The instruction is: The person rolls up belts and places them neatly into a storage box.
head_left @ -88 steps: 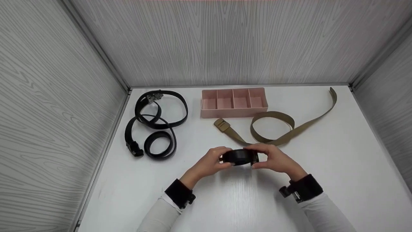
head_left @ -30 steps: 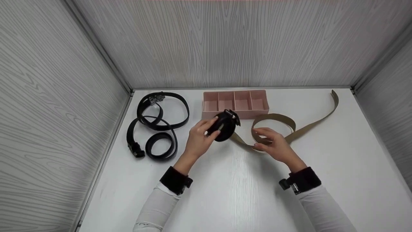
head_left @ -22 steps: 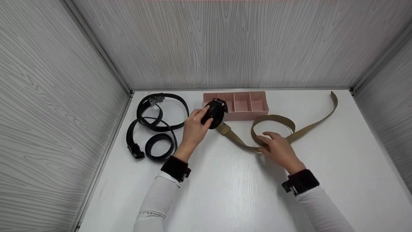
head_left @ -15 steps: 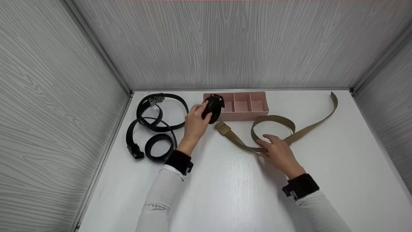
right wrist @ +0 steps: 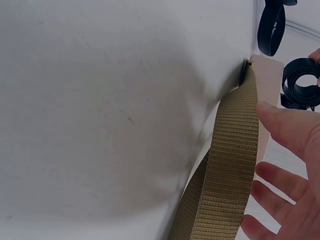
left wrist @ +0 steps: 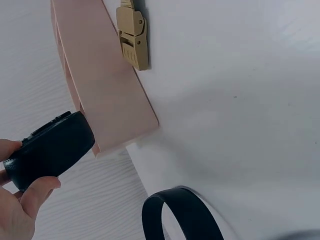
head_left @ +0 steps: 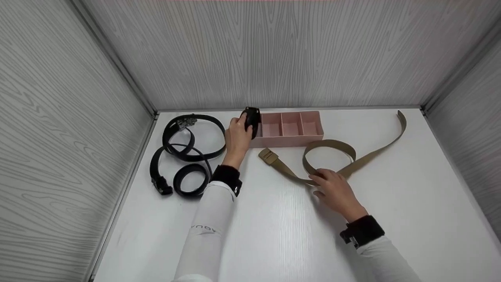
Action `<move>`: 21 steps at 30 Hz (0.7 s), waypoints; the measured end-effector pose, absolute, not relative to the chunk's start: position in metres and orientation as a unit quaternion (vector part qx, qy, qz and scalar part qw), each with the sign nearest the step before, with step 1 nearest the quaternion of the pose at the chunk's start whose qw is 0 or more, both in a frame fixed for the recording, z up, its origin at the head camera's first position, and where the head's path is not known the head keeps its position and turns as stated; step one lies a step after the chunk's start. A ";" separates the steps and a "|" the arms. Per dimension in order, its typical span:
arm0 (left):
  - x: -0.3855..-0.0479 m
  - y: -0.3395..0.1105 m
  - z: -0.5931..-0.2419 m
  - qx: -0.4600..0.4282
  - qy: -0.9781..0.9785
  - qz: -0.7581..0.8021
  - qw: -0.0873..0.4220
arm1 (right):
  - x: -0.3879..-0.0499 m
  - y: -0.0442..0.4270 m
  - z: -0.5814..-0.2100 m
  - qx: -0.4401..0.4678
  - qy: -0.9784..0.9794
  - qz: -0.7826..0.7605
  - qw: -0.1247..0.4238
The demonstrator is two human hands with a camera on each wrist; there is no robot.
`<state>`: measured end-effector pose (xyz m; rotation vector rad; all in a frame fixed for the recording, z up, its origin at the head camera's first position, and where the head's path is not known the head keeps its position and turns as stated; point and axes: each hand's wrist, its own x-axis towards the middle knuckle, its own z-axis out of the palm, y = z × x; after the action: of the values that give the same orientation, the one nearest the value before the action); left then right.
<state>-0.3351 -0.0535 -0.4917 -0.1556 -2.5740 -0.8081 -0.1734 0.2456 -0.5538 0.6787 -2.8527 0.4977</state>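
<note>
A rolled black belt (head_left: 252,121) is gripped between thumb and fingers of my left hand (head_left: 238,139). In the head view the roll stands edge-on over the left end compartment of the pink divided box (head_left: 289,141); the left wrist view shows the roll (left wrist: 52,150) above the box rim. A tan webbing belt (head_left: 285,169) lies partly looped in front of the box. My right hand (head_left: 336,194) is at this belt, fingers spread and relaxed; in the right wrist view its fingertips lie along the webbing (right wrist: 230,155), and I cannot tell whether they touch it.
Left of the box lie loosely looped black belts, one with a silver buckle (head_left: 186,123) and one with a black buckle (head_left: 161,185). The tan belt's tail (head_left: 402,123) curls up at the far right. Wood-grain panels (head_left: 274,55) enclose the white table (head_left: 282,243).
The roll was held in both hands; my right hand let go and moved to the tan belt. My left hand carried the roll away and leftward to above the box's left end.
</note>
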 end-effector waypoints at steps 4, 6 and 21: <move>-0.343 -0.048 -0.491 -0.038 -0.939 -0.270 0.210 | -0.173 0.245 -0.553 0.224 -0.957 0.165 0.077; -0.346 -0.046 -0.491 -0.031 -0.945 -0.257 0.201 | -0.173 0.245 -0.553 0.224 -0.958 0.162 0.077; -0.354 -0.041 -0.510 -0.014 -0.975 -0.197 0.099 | -0.171 0.240 -0.550 0.247 -0.953 0.154 0.085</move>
<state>-0.3536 -0.0408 -0.5102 -0.0423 -2.8847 -0.5835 -0.1712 0.2400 -0.5497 0.7377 -2.8413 0.4605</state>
